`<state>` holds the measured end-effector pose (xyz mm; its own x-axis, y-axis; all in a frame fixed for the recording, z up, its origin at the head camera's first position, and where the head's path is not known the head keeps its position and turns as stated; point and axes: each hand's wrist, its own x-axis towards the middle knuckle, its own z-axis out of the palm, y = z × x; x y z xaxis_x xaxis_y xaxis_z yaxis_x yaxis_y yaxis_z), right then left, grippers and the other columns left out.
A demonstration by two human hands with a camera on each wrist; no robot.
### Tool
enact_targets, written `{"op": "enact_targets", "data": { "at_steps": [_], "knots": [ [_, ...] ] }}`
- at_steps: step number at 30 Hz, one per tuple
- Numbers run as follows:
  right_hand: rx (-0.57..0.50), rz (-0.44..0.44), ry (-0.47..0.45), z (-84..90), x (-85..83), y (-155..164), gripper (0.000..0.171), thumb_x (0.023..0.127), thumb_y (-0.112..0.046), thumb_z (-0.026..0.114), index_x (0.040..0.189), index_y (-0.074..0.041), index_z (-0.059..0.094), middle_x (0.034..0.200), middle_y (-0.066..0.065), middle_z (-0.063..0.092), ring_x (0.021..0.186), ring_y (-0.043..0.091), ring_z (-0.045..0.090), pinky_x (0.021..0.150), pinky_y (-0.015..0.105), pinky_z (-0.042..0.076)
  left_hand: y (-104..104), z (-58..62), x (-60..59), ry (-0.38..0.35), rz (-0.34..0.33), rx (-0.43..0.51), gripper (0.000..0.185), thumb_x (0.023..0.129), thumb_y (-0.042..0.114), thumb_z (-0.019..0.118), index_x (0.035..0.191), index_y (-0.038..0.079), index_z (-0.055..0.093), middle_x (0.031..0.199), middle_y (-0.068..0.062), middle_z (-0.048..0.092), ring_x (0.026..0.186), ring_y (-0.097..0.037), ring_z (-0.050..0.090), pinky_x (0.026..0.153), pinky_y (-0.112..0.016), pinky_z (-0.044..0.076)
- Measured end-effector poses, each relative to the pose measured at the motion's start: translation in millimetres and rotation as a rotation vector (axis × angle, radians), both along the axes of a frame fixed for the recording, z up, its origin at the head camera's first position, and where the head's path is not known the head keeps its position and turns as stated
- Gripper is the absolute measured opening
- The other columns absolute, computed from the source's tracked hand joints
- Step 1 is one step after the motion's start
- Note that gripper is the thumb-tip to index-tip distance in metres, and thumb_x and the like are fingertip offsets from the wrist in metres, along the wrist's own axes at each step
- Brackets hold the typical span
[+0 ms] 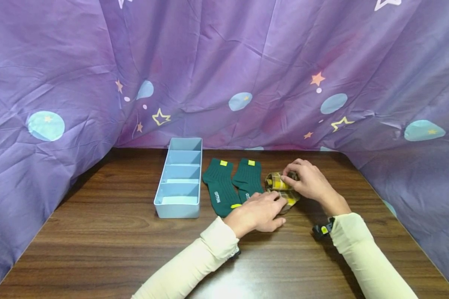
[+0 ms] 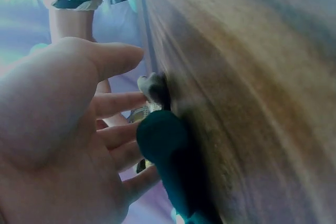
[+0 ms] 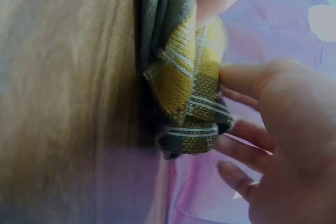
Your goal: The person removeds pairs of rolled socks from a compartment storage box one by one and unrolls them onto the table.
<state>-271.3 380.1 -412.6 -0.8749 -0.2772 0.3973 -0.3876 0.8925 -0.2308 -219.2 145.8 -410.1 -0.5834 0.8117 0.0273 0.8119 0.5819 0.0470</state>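
Observation:
A yellow and brown plaid sock (image 1: 279, 184) lies at the right of the table, its far part folded over toward me. My right hand (image 1: 309, 180) pinches that folded part with thumb and fingers. Seen from the right wrist, the plaid sock (image 3: 184, 85) is doubled in layers, with the thumb against it. My left hand (image 1: 261, 211), fingers nearly straight, rests on the near left part of the plaid sock. Its wrist lies in front of two green socks (image 1: 220, 185) with yellow labels, which lie flat side by side.
Left of the green socks stands a light blue divided box (image 1: 177, 211) with several compartments in a row. The wooden table (image 1: 108, 241) reaches back to a purple curtain (image 1: 209, 54) with stars and planets. Each wrist wears a dark strap (image 1: 323, 229).

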Motion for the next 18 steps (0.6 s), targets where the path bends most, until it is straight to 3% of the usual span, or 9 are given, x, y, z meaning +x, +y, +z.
{"op": "enact_targets", "data": {
  "at_steps": [2,6,9,14,18],
  "knots": [
    [0.021,0.017,-0.040,1.4,0.8,0.1,0.008,0.098,-0.023,0.077,0.102,-0.016,0.078,0.112,0.010,0.075,0.112,0.037,0.069,0.090,0.061,0.052,-0.1,-0.5,-0.4,-0.004,-0.004,0.004,0.050,0.107,0.047,0.062,0.152,0.025,0.057,0.149,0.002,0.058,0.137,-0.016,0.059,0.108,-0.035,0.051],
    [0.040,0.048,-0.168,4.7,3.4,2.7,0.029,0.095,-0.019,0.073,0.122,-0.009,0.077,0.131,0.016,0.074,0.127,0.041,0.066,0.104,0.065,0.050,-0.1,-1.0,-0.6,-0.004,-0.003,0.001,0.049,0.106,0.046,0.064,0.150,0.025,0.059,0.150,0.001,0.056,0.138,-0.018,0.057,0.108,-0.036,0.051],
    [0.048,0.077,-0.212,4.2,3.5,4.8,0.042,0.090,-0.016,0.076,0.130,-0.004,0.074,0.141,0.022,0.068,0.134,0.046,0.061,0.113,0.066,0.046,-0.3,-1.4,-0.4,-0.001,-0.002,-0.002,0.047,0.105,0.044,0.066,0.147,0.025,0.060,0.153,0.001,0.056,0.139,-0.019,0.056,0.109,-0.036,0.051],
    [0.026,0.081,-0.161,-0.9,1.0,5.0,0.041,0.091,-0.014,0.080,0.130,-0.002,0.074,0.139,0.024,0.066,0.132,0.045,0.061,0.114,0.063,0.046,1.4,-3.3,-0.8,0.008,-0.003,-0.008,0.047,0.103,0.043,0.068,0.145,0.024,0.060,0.154,0.000,0.057,0.139,-0.021,0.057,0.110,-0.037,0.051],
    [-0.023,0.043,-0.135,-1.8,1.2,3.7,0.044,0.094,-0.017,0.079,0.135,-0.006,0.068,0.131,0.019,0.070,0.124,0.041,0.067,0.103,0.062,0.053,2.3,-3.3,-0.7,0.029,-0.014,-0.005,0.047,0.102,0.043,0.070,0.144,0.024,0.060,0.148,0.001,0.060,0.135,-0.019,0.060,0.106,-0.036,0.053]
  ]
}}
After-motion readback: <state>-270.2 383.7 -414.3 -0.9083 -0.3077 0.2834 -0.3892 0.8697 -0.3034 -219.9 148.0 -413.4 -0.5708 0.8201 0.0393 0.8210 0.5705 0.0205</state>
